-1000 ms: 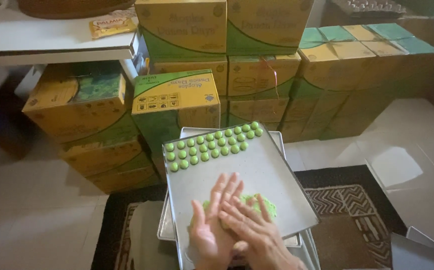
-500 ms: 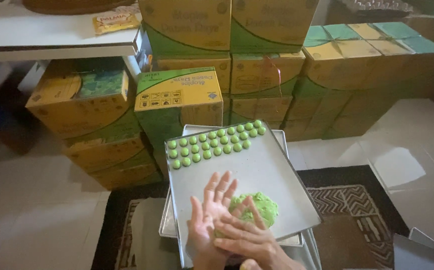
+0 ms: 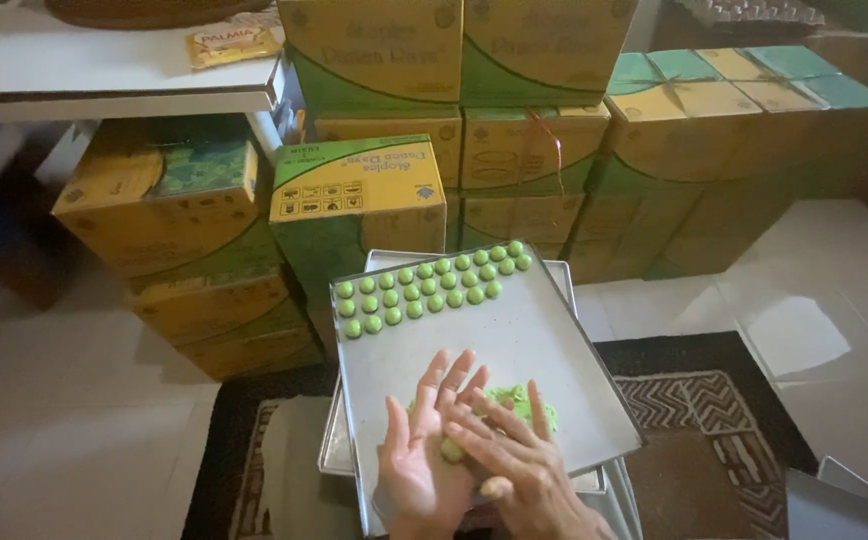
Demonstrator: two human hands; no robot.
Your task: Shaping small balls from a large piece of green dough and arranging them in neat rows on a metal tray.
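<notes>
While the flat left hand [image 3: 416,470] and right hand [image 3: 514,465] roll a small green dough ball [image 3: 451,450] between open palms, light even pressure suits, above the grey metal tray [image 3: 544,345].

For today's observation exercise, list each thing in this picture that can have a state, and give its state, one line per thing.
left hand: open, palm up, small green dough piece on it
right hand: flat, pressing across the left palm
green dough lump: unshaped, lying on the tray
green dough balls: shaped, set in rows at the tray's far end
metal tray: on top of other trays, partly filled
cardboard boxes: closed, stacked
</notes>
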